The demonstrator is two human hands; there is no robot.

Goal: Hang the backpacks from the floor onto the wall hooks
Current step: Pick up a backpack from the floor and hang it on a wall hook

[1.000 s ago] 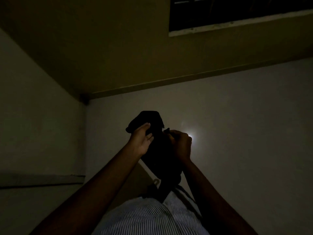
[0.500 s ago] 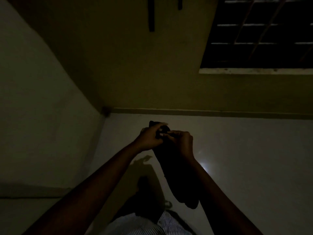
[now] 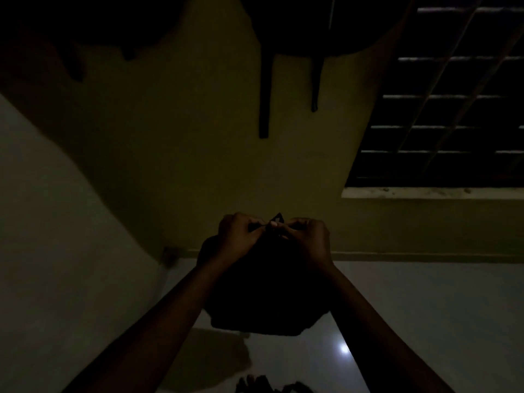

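In a very dim room I hold a black backpack (image 3: 263,293) in front of me, above the pale floor. My left hand (image 3: 238,236) and my right hand (image 3: 307,239) pinch its small top loop (image 3: 276,219) between them, and the bag hangs below my wrists. High on the yellow wall a dark bag (image 3: 300,26) hangs with two straps (image 3: 264,103) dangling down. Another dark shape (image 3: 85,26) hangs at the upper left. No hook is visible in the dark.
A barred window (image 3: 442,109) with a pale sill fills the upper right. A white side wall (image 3: 56,251) closes the left. A light spot (image 3: 344,348) reflects on the glossy floor. Something dark (image 3: 269,385) lies at the bottom edge.
My view has tilted upward, bringing the hanging bags and the window into sight. The backpack has risen with both hands, which now pinch the top loop; the striped bag on the floor has left view.
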